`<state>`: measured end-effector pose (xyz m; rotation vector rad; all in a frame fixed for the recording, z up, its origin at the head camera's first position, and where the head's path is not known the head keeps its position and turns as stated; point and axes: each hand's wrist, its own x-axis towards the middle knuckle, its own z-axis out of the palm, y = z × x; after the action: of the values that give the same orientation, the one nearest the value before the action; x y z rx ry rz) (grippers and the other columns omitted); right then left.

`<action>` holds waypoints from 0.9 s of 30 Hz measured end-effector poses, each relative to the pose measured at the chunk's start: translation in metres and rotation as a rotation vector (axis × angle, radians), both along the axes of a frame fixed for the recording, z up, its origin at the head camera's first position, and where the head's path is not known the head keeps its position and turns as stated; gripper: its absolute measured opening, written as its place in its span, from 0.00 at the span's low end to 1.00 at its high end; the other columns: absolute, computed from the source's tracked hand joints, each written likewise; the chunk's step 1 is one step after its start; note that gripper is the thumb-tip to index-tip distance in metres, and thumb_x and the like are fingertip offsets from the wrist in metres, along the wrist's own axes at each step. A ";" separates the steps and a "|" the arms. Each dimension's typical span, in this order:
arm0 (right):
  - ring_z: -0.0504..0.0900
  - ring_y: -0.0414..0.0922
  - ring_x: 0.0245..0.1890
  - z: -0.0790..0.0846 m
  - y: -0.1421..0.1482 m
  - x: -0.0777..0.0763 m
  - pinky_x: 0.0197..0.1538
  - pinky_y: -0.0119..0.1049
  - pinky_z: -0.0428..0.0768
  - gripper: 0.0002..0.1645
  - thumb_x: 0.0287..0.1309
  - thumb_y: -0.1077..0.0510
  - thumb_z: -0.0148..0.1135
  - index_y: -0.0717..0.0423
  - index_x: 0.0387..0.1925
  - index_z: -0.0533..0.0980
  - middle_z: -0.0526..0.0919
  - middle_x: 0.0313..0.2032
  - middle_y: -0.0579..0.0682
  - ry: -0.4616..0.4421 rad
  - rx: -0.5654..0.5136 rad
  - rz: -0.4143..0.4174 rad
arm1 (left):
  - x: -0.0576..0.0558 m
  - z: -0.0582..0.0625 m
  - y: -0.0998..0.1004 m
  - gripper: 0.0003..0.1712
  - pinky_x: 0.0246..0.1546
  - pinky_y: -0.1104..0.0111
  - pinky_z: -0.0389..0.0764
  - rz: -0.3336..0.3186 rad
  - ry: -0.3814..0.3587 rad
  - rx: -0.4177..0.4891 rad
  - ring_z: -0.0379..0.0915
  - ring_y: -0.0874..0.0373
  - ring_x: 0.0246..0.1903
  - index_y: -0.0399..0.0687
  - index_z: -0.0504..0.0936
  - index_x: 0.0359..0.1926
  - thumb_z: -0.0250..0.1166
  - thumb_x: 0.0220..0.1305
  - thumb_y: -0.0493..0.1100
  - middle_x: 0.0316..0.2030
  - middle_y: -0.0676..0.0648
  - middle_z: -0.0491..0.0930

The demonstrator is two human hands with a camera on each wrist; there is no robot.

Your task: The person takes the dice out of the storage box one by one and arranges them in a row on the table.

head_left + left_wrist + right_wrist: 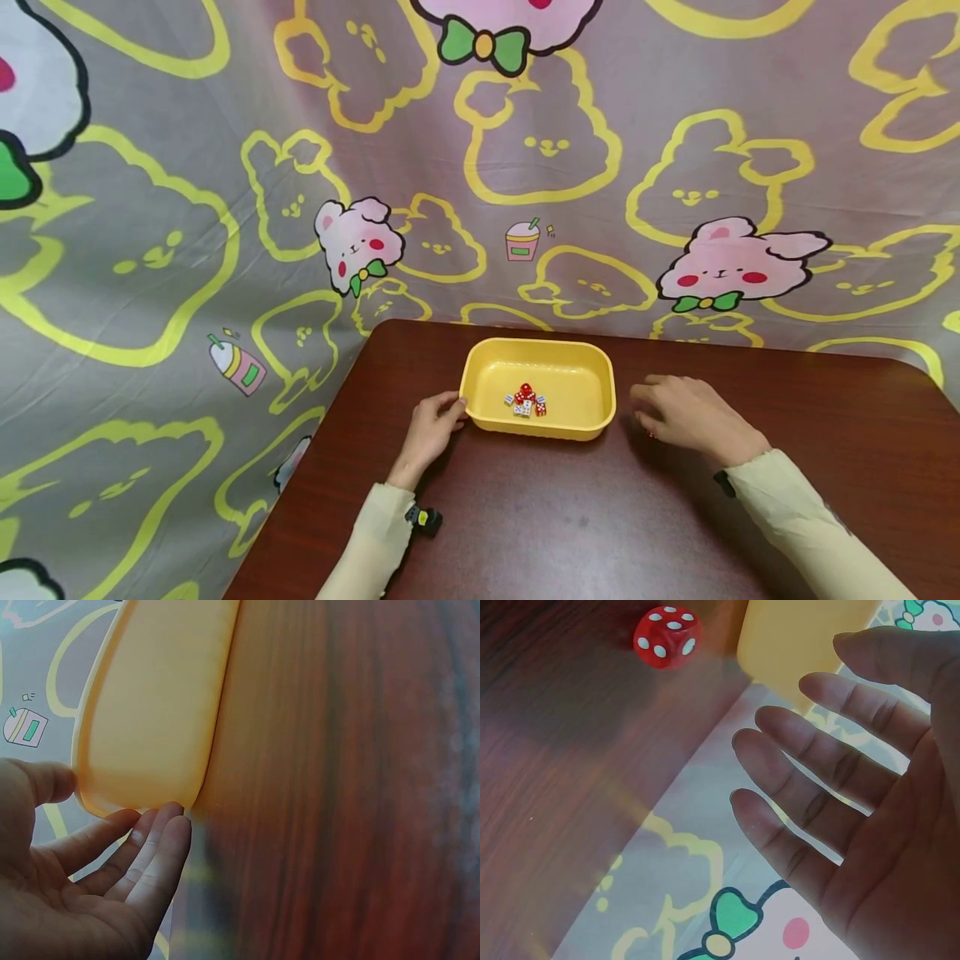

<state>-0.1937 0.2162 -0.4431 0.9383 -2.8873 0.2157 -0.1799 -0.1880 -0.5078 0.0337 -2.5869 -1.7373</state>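
Observation:
A yellow tray point(540, 430) sits toward the back of the table with several small red and white dice point(527, 407) clustered in it. At the tray's left end, my left hand point(432, 429) grips its edge. The thumb point(56, 782) presses near the rim and the other fingertips touch the outer wall. Beyond the tray's right end hovers my right hand point(693, 417), palm down, fingers loosely bent and spread, holding nothing. One red die point(667, 637) with white pips lies on the wood near those fingers, partly covered by the hand in the head view.
The dark brown wooden table point(570, 517) has a rounded far edge. Grey cloth point(570, 150) with yellow rabbit outlines and pink rabbit faces hangs close behind it and along its left side.

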 end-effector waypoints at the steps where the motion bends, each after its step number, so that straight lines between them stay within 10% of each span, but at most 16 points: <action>1: 0.66 0.37 0.23 0.001 -0.001 0.000 0.24 0.30 0.65 0.12 0.56 0.57 0.74 0.42 0.27 0.76 0.72 0.24 0.40 -0.002 0.000 0.001 | 0.000 0.000 0.000 0.20 0.47 0.63 0.92 -0.001 0.000 -0.003 0.88 0.48 0.47 0.31 0.82 0.59 0.60 0.78 0.42 0.53 0.33 0.86; 27: 0.68 0.35 0.23 0.016 -0.020 -0.003 0.26 0.28 0.69 0.08 0.58 0.56 0.74 0.46 0.39 0.84 0.76 0.26 0.40 0.036 -0.012 0.027 | 0.001 0.002 0.000 0.21 0.47 0.64 0.92 -0.008 0.004 -0.007 0.88 0.49 0.47 0.32 0.83 0.59 0.60 0.78 0.44 0.53 0.34 0.86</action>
<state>-0.1970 0.1965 -0.4272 0.9696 -2.8389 0.2152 -0.1785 -0.1877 -0.5059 0.0199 -2.5942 -1.7290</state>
